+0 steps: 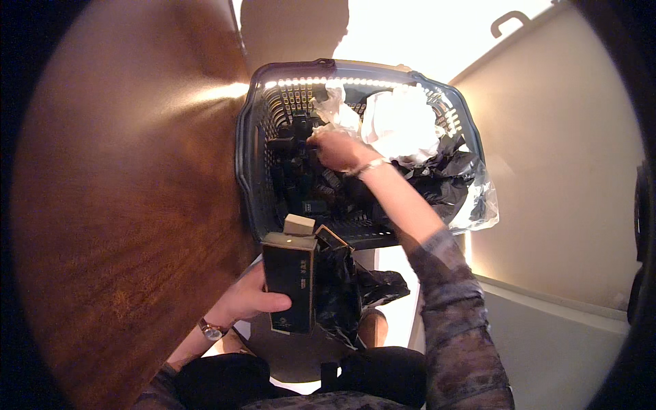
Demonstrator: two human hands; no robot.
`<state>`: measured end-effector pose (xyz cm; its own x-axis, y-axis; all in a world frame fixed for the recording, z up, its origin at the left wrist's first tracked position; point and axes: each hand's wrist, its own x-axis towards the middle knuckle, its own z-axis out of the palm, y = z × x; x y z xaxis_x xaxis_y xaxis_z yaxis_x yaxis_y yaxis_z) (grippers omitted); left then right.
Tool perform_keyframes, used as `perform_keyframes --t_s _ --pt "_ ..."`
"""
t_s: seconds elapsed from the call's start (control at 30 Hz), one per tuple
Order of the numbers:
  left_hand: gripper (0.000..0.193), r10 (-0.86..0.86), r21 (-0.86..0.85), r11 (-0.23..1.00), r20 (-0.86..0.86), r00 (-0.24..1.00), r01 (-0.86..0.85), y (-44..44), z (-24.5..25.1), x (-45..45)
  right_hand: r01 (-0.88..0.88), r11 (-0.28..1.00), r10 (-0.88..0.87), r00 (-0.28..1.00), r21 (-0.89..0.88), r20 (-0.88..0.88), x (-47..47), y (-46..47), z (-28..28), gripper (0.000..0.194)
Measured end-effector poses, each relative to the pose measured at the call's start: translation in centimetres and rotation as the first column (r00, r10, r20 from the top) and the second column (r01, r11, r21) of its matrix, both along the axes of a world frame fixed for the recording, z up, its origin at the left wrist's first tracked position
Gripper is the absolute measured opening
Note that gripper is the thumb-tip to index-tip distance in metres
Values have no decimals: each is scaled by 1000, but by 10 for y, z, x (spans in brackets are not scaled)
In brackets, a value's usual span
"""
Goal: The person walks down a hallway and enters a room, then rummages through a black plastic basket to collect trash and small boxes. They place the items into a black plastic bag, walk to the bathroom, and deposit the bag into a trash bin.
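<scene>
My left hand [256,297] grips a dark box with gold-coloured edges [289,287], its thumb across the front. Behind it are a light-topped small box [299,224] and another thin box [333,237], beside a black plastic bag [338,297]; how these are held is hidden. My right hand [335,148] reaches into a dark plastic laundry basket [243,169], palm down, at crumpled translucent plastic [338,115]. Whether its fingers hold anything is not plain. Dark boxes and other small dark items lie in the basket's left part, below and left of that hand.
A bright white bundle [400,120] and black plastic bags [446,179] fill the basket's right side; clear plastic [482,205] hangs over its rim. A brown wooden surface [128,205] stands close on the left, a pale panel [558,164] on the right.
</scene>
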<state>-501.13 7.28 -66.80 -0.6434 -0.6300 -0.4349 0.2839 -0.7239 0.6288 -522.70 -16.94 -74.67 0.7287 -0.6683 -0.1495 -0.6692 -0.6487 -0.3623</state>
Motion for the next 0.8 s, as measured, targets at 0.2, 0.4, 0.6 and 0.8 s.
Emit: perform_keyframes --t_s 0.2,0.4,0.6,0.8 --pt "97 54 -144 989 133 990 -35 5 2 8 543 836 -549 832 -80 -85 -22 -11 -70 34" --pt "101 -24 -36 999 125 992 29 -2 6 1 603 796 -603 797 -54 30 -33 -20 -59 22" --pt "101 -24 -71 997 128 992 33 -7 -1 -1 408 908 -412 910 -101 -32 -14 -10 -79 23" --pt "102 -31 -77 996 155 987 44 -10 6 -2 373 927 -375 920 -44 -111 -7 -12 -92 28"
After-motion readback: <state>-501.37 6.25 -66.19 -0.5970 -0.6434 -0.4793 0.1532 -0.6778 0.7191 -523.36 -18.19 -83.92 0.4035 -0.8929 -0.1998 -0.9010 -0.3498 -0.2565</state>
